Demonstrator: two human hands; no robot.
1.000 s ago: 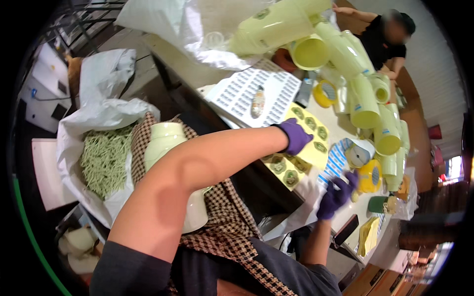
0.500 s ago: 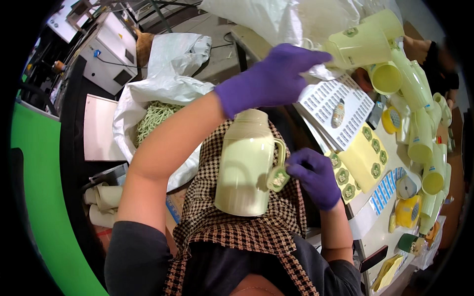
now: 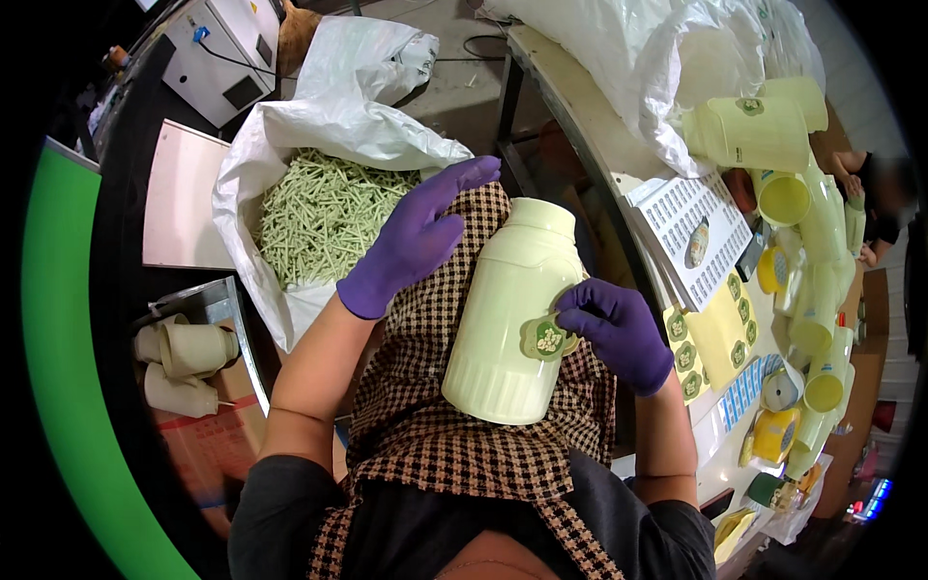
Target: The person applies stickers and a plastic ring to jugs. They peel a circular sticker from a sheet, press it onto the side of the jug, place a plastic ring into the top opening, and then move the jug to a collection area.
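A pale yellow-green plastic jug (image 3: 507,309) lies tilted on my lap, on the brown checked apron (image 3: 435,435). My right hand (image 3: 619,329), in a purple glove, curls against the jug's side, its fingertips on a round green sticker (image 3: 544,338) with a light middle that sits on the jug. My left hand (image 3: 416,242), also gloved in purple, hovers flat with its fingers spread, just left of the jug's neck, and holds nothing.
A white bag of thin green sticks (image 3: 319,213) stands at my left. The table on the right carries yellow sticker sheets (image 3: 710,333), a white perforated tray (image 3: 691,237) and several more jugs (image 3: 754,130). Cream cups (image 3: 188,348) lie in a box lower left. Another person's arm (image 3: 860,164) shows far right.
My left hand has come down from the table to beside the jug's neck. The jug has tilted on my lap, and my right hand has brought the sticker onto its side.
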